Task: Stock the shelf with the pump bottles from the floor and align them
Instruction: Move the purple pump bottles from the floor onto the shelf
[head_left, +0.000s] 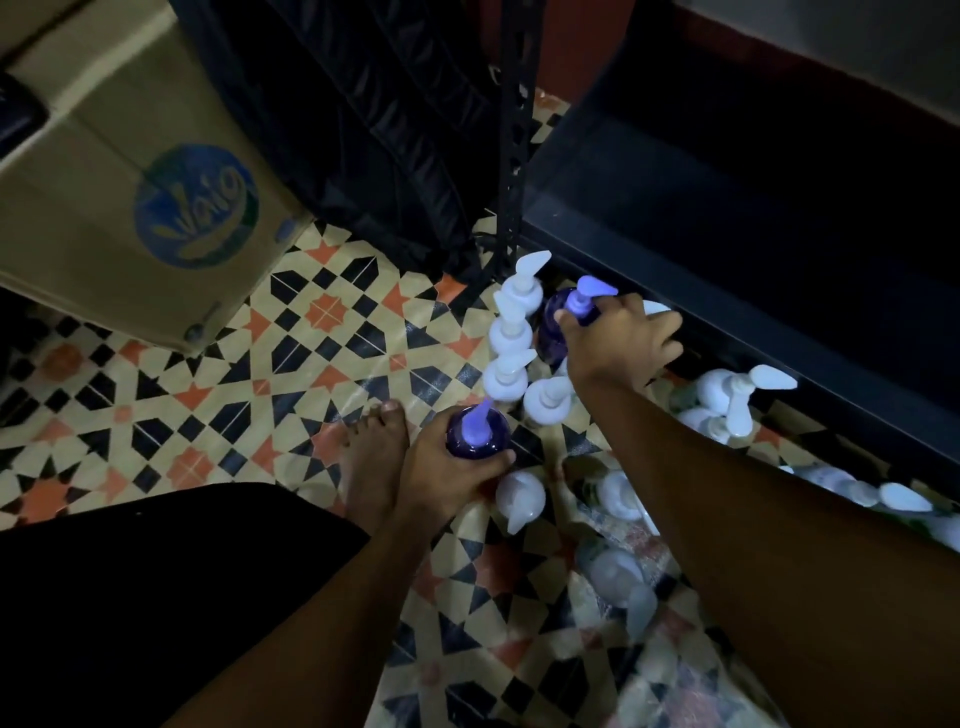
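The left hand (447, 475) has its grip clenched round the near purple bottle (478, 434). The fingers wrap its shoulder and the pale violet pump head points away from the person. This bottle is upright, low over the tiled floor (260, 364); whether its base touches the tiles cannot be told. It is just right of the person's bare foot (374, 447).

The right hand (618, 343) reaches farther out. Its grip grasps the far purple bottle (553, 332) at the top, with the thumb on the left of the pump neck and the fingers curled over the right side. That bottle is upright, close to the front edge of the dark bottom shelf (727, 218), which runs along the right side of the scene.

Between the two purple bottles stand white pump bottles (511, 332) in a short column on the floor, touching or nearly touching each other. Their nozzles point toward the shelf. More white bottles (727, 400) lie tipped on the floor to the right, along the shelf edge. Another white bottle (519, 499) stands just beside the left hand on the near side.

A perforated metal upright (511, 130) of the shelf rises at the far centre. A cardboard box (145, 182) with a blue round logo sits on the floor at the far left.
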